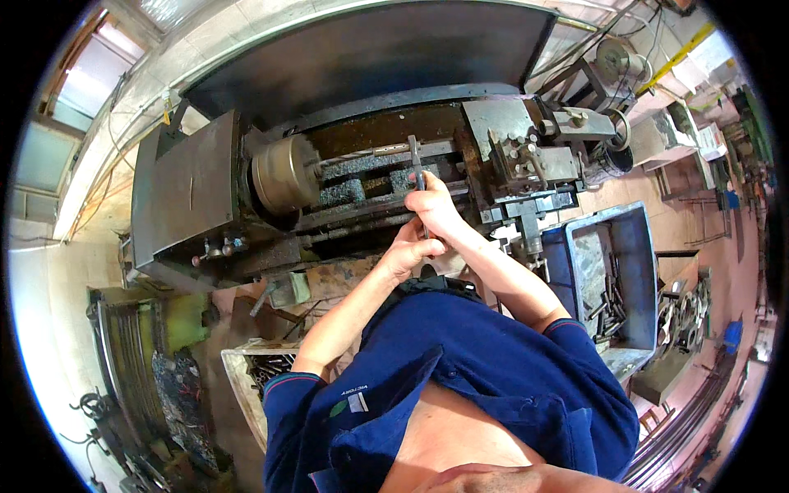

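Head view: we've got both hands wrapped around a slim grey steel caliper (417,164), right hand (434,209) above left hand (404,253), its tip beyond our fingers on the thin steel bar (362,153), so hold it square, we'd say.

blue bin (633,246) of metal parts | white crate (238,386) | window (90,74)

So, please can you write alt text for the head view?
Both hands, right hand above left hand, hold a caliper against a thin metal rod clamped in a lathe chuck. A blue bin of metal parts stands at the right.
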Tool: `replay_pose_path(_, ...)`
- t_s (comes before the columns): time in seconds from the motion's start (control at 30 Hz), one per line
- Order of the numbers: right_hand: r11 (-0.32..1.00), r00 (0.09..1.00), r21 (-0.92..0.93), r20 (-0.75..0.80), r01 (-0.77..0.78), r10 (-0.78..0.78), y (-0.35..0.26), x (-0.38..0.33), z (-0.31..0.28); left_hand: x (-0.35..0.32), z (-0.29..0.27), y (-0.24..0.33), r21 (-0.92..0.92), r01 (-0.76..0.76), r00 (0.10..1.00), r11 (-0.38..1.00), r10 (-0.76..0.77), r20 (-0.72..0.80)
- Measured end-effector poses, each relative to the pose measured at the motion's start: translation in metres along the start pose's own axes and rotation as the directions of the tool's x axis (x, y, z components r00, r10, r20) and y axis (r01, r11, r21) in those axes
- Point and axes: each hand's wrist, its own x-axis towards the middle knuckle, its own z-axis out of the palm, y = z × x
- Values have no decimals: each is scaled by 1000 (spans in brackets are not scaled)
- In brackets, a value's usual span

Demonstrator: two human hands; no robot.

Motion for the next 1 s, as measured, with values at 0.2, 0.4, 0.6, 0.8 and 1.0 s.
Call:
replay_pose_path(0.2, 997, 1000, -82, -16, -16, 15, 1, 4, 14, -5, -13, 6, -7, -8, 1000, 1000, 8, 27)
replay_pose_path(0.4, 974, 999, -223, 5, -30, 32, -3, 7, 45, -15, -41, 9, 8, 24, 1000, 1000, -24, -16)
replay_pose_path(0.6, 944, 999, -328, 5, -30, 34, 6, 9, 74, -34, -60, 10, -2, -41, 995, 999, 41, -95)
replay_pose_path(0.8, 965, 995, -249, -63, -85, 72, 13, 11, 52, -26, -53, 10, -28, 38, 999, 999, -39, -17)
replay_pose_path(1.0, 934, 998, -354, 10, -54, 61, 12, 16, 70, -30, -66, 11, 63, 31, 999, 998, -29, -31)
